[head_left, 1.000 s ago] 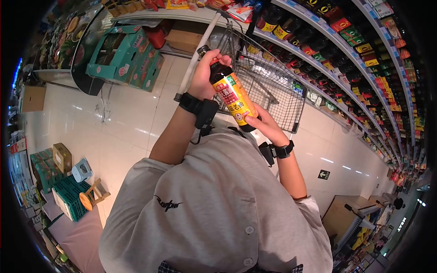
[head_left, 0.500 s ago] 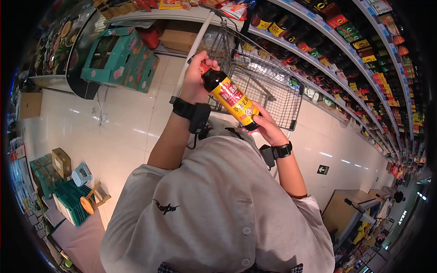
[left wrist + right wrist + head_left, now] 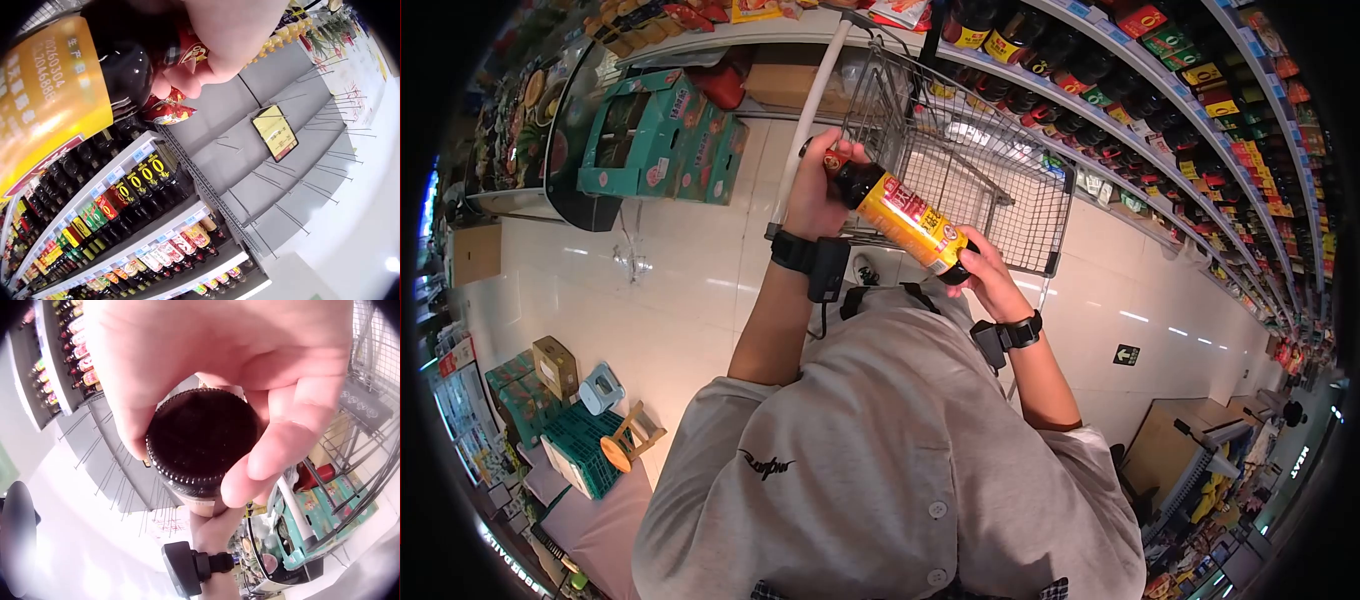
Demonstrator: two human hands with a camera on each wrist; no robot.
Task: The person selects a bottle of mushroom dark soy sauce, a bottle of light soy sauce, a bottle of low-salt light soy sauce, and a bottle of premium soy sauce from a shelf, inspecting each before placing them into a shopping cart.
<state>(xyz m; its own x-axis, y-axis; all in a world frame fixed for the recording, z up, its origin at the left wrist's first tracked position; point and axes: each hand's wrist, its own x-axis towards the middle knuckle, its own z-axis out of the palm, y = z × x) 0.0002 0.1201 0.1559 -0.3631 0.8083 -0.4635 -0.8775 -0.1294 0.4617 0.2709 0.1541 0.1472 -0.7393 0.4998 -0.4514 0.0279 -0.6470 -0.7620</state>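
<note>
A dark glass soy sauce bottle (image 3: 905,222) with a yellow and red label lies slantwise across both hands in front of the chest. My left hand (image 3: 815,190) grips it by the neck, fingers wrapped over the red neck label. At the other end my right hand (image 3: 992,285) holds the bottle near its base, thumb on the label's lower edge. In the right wrist view the round dark base (image 3: 203,434) sits between thumb and fingers. Printed date digits show on the yellow label (image 3: 56,94) in the left wrist view.
A wire shopping cart (image 3: 1040,220) stands just beyond the bottle. Shelves of sauce bottles (image 3: 1160,150) run along the right. Green cartons (image 3: 640,140) sit at the upper left, and a wooden stool (image 3: 630,437) and crate (image 3: 585,450) at the lower left.
The bottle has turned flatter: its neck end, with my left hand, has come down and to the left. My right hand has stayed at the base, shifting slightly.
</note>
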